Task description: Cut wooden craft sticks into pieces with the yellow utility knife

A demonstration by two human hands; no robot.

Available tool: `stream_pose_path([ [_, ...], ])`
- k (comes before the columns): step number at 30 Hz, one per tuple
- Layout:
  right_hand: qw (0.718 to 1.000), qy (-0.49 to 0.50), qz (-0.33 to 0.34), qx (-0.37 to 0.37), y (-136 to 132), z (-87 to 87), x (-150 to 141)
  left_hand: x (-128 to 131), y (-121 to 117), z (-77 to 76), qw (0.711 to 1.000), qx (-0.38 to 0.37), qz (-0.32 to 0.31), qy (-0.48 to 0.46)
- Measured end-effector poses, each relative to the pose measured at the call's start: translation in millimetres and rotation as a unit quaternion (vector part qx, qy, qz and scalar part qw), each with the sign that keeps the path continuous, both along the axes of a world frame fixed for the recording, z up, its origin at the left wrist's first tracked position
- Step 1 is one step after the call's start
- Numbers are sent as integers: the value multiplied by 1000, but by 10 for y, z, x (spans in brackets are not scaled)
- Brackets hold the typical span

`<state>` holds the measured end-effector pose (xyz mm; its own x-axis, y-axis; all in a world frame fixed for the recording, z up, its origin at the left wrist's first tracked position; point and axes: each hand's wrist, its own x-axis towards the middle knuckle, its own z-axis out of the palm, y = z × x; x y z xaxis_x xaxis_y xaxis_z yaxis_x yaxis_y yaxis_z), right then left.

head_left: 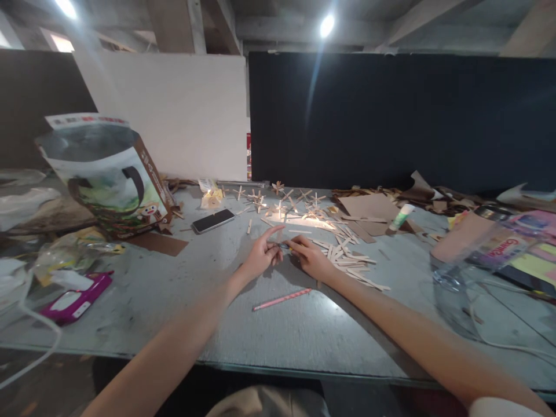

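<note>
My left hand point(264, 253) is over the middle of the table, its index finger stretched out and the other fingers curled in. Facing it, my right hand point(310, 256) has its fingers pinched together. A small dark object point(284, 245) shows between the two sets of fingertips, too small to name; the right fingertips close on its end. What the curled left fingers grip is hidden. Beside my right hand lies a loose heap of flat wooden sticks point(347, 260). Nearer to me rests a pink striped pencil point(282, 299). Beyond the hands stand several star-shaped stick pieces point(293, 202).
A dark phone point(212, 220) lies left of the hands, with a large printed bag point(108, 185) and a purple device point(76, 300) farther left. On the right are cardboard pieces point(369, 207), a glue stick point(402, 216) and a clear plastic bottle point(452, 295). Panels stand behind the table.
</note>
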<state>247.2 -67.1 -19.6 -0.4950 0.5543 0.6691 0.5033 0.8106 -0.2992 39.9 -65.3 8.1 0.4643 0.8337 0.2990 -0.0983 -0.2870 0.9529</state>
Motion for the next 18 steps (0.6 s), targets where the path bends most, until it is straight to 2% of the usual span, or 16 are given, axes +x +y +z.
stream_pose_path([
  [11,1000,-5,17,9,-15,9,-7,-1,-27,-10,998,22,1,53],
  [18,1000,12,4,1,5,-4,-6,20,-27,-3,1000,9,10,2],
])
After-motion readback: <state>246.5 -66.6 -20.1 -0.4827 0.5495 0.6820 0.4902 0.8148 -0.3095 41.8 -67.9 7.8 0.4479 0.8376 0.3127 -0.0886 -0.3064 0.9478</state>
